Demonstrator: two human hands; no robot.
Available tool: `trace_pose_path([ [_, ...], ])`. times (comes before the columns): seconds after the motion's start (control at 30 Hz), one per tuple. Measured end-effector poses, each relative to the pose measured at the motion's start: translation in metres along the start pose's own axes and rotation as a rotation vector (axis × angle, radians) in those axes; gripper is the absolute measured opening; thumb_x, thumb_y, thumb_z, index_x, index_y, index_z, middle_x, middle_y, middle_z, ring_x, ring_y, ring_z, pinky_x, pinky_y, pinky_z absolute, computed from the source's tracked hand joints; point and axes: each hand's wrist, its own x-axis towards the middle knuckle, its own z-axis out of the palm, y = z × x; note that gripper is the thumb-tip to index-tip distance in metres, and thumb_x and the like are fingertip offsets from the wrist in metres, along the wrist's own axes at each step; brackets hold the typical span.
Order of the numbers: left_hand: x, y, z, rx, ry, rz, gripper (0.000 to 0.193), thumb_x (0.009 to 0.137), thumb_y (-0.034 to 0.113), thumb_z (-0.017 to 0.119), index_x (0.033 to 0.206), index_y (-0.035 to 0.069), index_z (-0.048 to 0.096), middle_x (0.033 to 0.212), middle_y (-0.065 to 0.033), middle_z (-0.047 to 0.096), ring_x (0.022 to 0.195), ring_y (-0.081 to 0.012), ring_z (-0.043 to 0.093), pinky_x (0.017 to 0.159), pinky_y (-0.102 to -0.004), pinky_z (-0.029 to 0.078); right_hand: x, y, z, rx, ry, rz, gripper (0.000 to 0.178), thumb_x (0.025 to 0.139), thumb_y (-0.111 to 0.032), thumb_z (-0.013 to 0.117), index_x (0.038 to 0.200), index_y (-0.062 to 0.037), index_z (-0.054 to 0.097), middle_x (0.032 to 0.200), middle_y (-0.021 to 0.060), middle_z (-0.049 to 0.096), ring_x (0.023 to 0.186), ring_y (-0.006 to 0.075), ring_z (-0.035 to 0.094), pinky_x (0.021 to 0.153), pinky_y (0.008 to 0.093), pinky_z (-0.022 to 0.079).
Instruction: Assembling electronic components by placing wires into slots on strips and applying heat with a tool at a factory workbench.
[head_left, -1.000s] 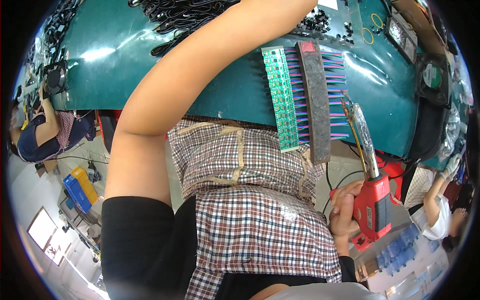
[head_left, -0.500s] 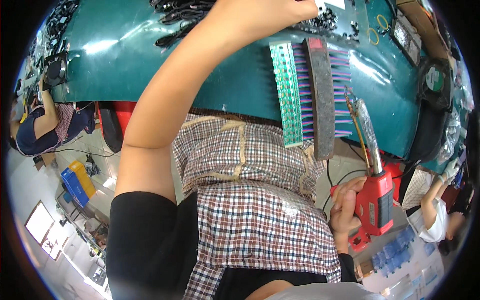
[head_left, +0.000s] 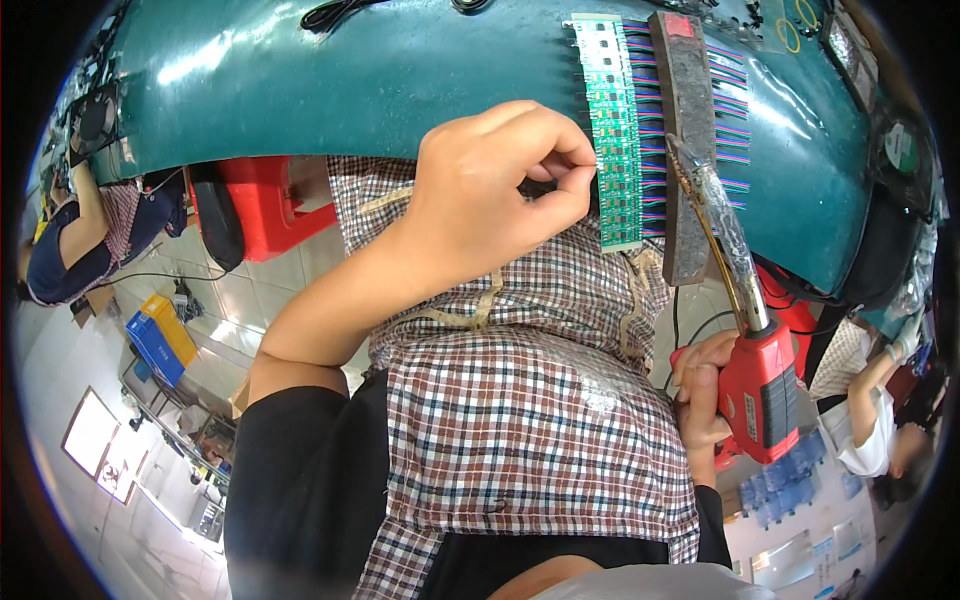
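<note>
A long green circuit board panel (head_left: 612,150) lies at the table's front edge, with rows of small parts on it. Thin multicoloured wires (head_left: 730,110) run from its right side beneath a dark, worn bar (head_left: 688,120). At the panel's left edge, my left hand (head_left: 490,190) pinches thumb and forefinger together; whatever lies between the fingertips is too small to make out. My right hand (head_left: 703,390) grips a red soldering gun (head_left: 762,395). Its foil-wrapped barrel and thin brass-coloured guide tube point up, their tips over the bar.
The teal tabletop (head_left: 300,110) carries black cables (head_left: 335,14) at the far side and yellow rings (head_left: 789,36) at far right. A black fan (head_left: 97,118) stands at left. Below the table edge is a red stool (head_left: 268,200). Other people sit at both sides.
My left hand has come back from the far parts pile to the panel's left edge. The soldering gun's tip has shifted left, over the bar. The panel and bar appear higher in view.
</note>
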Motion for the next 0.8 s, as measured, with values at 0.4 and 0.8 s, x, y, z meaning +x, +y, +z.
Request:
trace_pose_path([
  [0.4, -0.005, -0.006, 0.008, 0.010, 0.007, -0.019, 0.012, 0.078, -0.005, 0.075, 0.089, 0.000, 0.071, 0.086, -0.0064, 0.070, 0.074, -0.0122, 0.072, 0.066, -0.0227, 0.060, -0.019, 0.012, -0.025, -0.449, -0.152, -0.001, 0.025, 0.096, -0.001, 0.059, 0.121, 0.0021, 0.055, 0.082, 0.0053, 0.052, 0.063, 0.0115, 0.046, 0.060, 0.0283, 0.042],
  [0.8, -0.006, -0.006, 0.010, 0.023, 0.011, -0.038, 0.012, 0.078, -0.005, 0.074, 0.088, 0.000, 0.072, 0.085, -0.0065, 0.070, 0.074, -0.0122, 0.072, 0.066, -0.0228, 0.060, -0.014, 0.009, -0.016, -0.453, -0.029, 0.147, 0.017, 0.081, -0.013, 0.074, 0.095, -0.0036, 0.070, 0.088, 0.0119, 0.066, 0.077, 0.0296, 0.066, 0.072, 0.0388, 0.052],
])
